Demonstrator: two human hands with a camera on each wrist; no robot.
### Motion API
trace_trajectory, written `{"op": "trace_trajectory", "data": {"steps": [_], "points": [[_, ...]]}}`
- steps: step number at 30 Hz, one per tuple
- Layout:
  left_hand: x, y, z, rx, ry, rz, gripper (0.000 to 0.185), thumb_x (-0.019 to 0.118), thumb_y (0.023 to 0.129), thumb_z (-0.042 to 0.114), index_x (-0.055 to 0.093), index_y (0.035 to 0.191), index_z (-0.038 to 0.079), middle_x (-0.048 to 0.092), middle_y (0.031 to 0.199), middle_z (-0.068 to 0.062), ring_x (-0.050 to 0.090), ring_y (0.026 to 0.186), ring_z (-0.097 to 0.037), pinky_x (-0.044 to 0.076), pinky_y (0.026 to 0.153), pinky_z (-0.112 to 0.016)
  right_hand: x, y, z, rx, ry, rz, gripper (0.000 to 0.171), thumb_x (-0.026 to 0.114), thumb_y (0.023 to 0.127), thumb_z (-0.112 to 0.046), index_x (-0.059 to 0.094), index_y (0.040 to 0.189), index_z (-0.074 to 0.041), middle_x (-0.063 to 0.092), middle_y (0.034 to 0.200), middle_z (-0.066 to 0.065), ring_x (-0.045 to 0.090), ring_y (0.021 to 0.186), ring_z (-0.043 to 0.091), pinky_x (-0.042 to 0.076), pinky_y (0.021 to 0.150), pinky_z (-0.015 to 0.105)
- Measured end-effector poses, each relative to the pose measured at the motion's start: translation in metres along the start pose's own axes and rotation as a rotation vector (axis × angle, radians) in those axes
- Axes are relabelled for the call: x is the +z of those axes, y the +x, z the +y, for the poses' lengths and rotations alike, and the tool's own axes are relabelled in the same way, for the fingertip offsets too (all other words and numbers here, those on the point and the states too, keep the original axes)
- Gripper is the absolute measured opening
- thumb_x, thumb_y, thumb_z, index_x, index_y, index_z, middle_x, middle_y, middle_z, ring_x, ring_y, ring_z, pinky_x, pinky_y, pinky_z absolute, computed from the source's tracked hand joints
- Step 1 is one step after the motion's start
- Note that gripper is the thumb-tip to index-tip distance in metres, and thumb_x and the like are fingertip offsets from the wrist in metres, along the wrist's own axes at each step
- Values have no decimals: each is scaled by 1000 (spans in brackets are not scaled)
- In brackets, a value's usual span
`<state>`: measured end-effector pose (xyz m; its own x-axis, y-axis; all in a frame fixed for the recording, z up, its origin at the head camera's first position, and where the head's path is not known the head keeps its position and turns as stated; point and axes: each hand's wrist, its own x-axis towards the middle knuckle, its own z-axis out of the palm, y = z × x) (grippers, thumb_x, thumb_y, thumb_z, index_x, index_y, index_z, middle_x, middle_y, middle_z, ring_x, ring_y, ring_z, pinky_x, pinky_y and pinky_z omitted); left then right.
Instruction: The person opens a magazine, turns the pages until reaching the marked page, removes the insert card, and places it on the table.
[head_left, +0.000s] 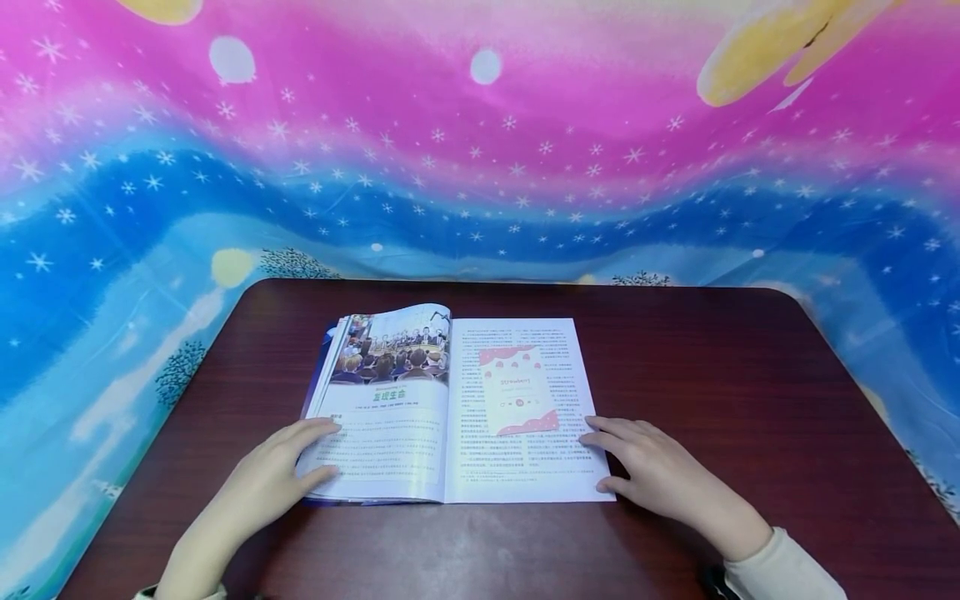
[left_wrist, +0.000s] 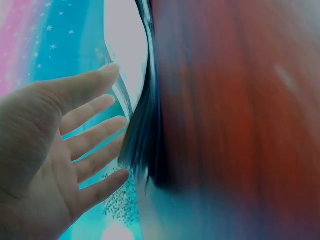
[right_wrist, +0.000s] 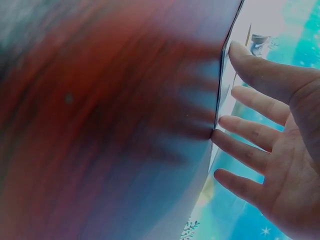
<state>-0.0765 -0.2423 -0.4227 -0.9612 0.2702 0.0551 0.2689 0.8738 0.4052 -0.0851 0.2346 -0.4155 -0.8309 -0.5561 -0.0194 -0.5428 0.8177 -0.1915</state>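
An open book (head_left: pixel 390 442) lies on the table in the head view, its left side a thick stack of curved pages. The left page carries a crowd picture and green heading; the right page (head_left: pixel 528 475) lies nearly flat. On that page is a small pink-and-white card (head_left: pixel 517 389) with strawberry drawings. My left hand (head_left: pixel 262 475) rests its thumb and fingertips on the left page's outer edge, fingers spread. My right hand (head_left: pixel 663 475) touches the right page's outer edge with spread fingers. In the wrist views, the left palm (left_wrist: pixel 45 165) and right palm (right_wrist: pixel 285 185) hold nothing.
A dark reddish-brown table (head_left: pixel 712 358) with rounded far corners carries the book near its middle. Behind and beside it hangs a pink and blue cloth (head_left: pixel 480 158) with white snowflakes. Pale sleeve cuffs (head_left: pixel 780 571) show at the bottom.
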Motion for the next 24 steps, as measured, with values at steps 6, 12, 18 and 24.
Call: {"op": "trace_trajectory", "data": {"steps": [6,12,18,24], "points": [[7,14,8,22,-85,-41,55,84,80,25,65,129,11,56,138,-16,48,129,-41,41,100,-61,-2,3,-1,14,2,-14,56,87,75,-27,68,124,-9,59,136,15,57,123,31,45,99,54],[14,27,15,35,-94,-49,60,87,76,21,64,131,10,53,142,-15,45,132,-39,40,101,-61,-8,13,-4,18,33,-1,50,84,80,-24,68,125,-9,61,133,13,58,121,30,45,100,52],[18,33,18,34,-74,-62,65,88,74,21,63,132,8,51,144,-16,45,132,-41,40,102,-61,-12,27,-5,-4,53,32,47,82,82,-23,68,124,-7,62,131,12,58,121,30,46,100,51],[16,34,16,11,-54,-86,67,89,73,23,62,132,7,52,142,-18,46,131,-42,40,101,-62,-19,45,-6,-46,77,91,42,80,84,-21,69,124,-9,64,127,10,59,119,29,47,100,50]]}}
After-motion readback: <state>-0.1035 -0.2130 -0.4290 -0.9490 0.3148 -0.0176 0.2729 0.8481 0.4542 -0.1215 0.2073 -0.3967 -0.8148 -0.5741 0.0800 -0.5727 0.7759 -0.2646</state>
